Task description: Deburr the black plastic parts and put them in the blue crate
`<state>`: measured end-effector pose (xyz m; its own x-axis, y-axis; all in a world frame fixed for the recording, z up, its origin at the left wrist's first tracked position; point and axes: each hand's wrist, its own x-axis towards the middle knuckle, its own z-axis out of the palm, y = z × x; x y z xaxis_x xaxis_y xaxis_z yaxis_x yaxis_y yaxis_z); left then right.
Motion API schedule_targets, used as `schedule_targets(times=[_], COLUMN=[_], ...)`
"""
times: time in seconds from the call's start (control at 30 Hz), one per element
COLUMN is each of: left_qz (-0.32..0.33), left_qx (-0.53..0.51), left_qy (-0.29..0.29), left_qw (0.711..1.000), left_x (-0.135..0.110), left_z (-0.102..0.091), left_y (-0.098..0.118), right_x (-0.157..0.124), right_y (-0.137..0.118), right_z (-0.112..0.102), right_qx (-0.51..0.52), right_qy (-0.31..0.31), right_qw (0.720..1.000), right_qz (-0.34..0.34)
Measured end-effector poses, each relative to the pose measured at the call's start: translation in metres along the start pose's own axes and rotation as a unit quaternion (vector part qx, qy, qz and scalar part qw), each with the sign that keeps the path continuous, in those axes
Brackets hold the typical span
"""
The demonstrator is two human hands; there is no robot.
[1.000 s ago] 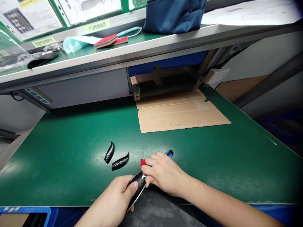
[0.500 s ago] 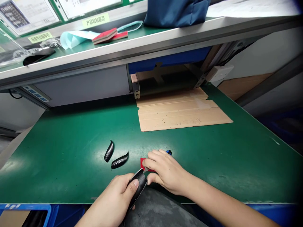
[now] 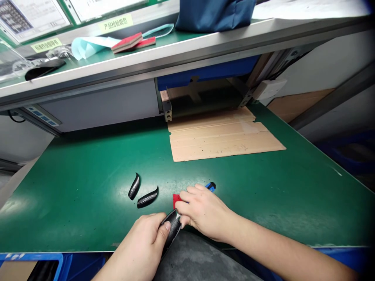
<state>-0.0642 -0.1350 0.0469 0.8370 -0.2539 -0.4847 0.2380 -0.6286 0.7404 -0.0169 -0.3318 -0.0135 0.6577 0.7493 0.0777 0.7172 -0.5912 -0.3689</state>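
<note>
Left hand grip clenched on curved black part at bench near edge. Right hand grip pinches its tip, apparently holding a blue-ended tool; red piece beside.

We sit at a green surface that shines under overhead light, with a flattened sheet of cardboard lying at its far edge. Above it we see a grey-edged shelf with a green top, carrying a dark blue bag, red pads and pale blue sheets. Behind the shelf, printed notices hang on a green board, and a white socket box sits below.
</note>
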Motion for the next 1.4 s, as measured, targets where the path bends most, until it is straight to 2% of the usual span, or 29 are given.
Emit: schedule_targets(times=[0.07,0.1,0.17,0.2,0.23,0.27,0.3,0.33,0.4,0.47,0.57,0.67,0.77,1.03,1.27,1.33,1.4], left_qz=[0.008,0.013,0.019,0.019,0.016,0.011,0.004,-0.004,-0.025,-0.049,-0.066,-0.068,-0.063,-0.026,-0.002,0.003,0.008], left_qx=[0.0,-0.002,-0.015,-0.03,-0.054,-0.088,-0.128,-0.171,-0.258,-0.334,-0.408,-0.427,-0.4,-0.346,-0.299,-0.298,-0.296], left_qy=[0.004,0.004,0.004,0.003,0.002,-0.001,-0.005,-0.009,-0.012,-0.007,0.001,0.014,0.031,0.051,0.068,0.071,0.073], left_qw=[1.0,1.0,1.0,0.999,0.998,0.996,0.992,0.985,0.966,0.941,0.91,0.901,0.914,0.936,0.952,0.952,0.952], left_x=[0.001,0.001,0.002,0.003,0.004,0.005,0.006,0.007,0.009,0.011,0.012,0.011,0.011,0.012,0.009,0.008,0.008], left_z=[0.0,0.0,0.0,0.0,0.0,0.001,0.001,0.002,0.006,0.01,0.016,0.019,0.019,0.017,0.017,0.017,0.018], left_y=[-0.001,-0.001,-0.001,-0.002,-0.004,-0.007,-0.01,-0.014,-0.023,-0.031,-0.039,-0.04,-0.039,-0.04,-0.035,-0.033,-0.032], right_x=[0.0,0.0,0.0,0.0,0.0,-0.001,-0.001,-0.002,-0.003,-0.004,-0.002,0.001,0.003,0.009,0.013,0.013,0.013], right_y=[0.005,0.007,0.012,0.013,0.013,0.013,0.011,0.009,0.004,-0.001,-0.005,-0.008,-0.012,-0.015,-0.017,-0.014,-0.01], right_z=[-0.001,-0.001,0.001,0.003,0.006,0.009,0.011,0.014,0.017,0.02,0.024,0.025,0.024,0.024,0.025,0.024,0.024], right_qx=[0.116,0.199,0.373,0.443,0.491,0.516,0.515,0.489,0.385,0.255,0.113,0.022,-0.036,-0.099,-0.092,-0.047,0.053], right_qy=[-0.045,-0.074,-0.119,-0.123,-0.112,-0.086,-0.053,-0.021,0.019,0.027,0.018,0.021,0.035,0.03,-0.008,-0.028,-0.051], right_qw=[0.992,0.977,0.92,0.888,0.864,0.852,0.854,0.869,0.919,0.962,0.99,0.996,0.995,0.993,0.995,0.998,0.997], right_qz=[-0.014,-0.024,-0.031,-0.019,0.001,0.027,0.052,0.07,0.089,0.09,0.081,0.079,0.085,0.059,0.049,0.042,0.027])
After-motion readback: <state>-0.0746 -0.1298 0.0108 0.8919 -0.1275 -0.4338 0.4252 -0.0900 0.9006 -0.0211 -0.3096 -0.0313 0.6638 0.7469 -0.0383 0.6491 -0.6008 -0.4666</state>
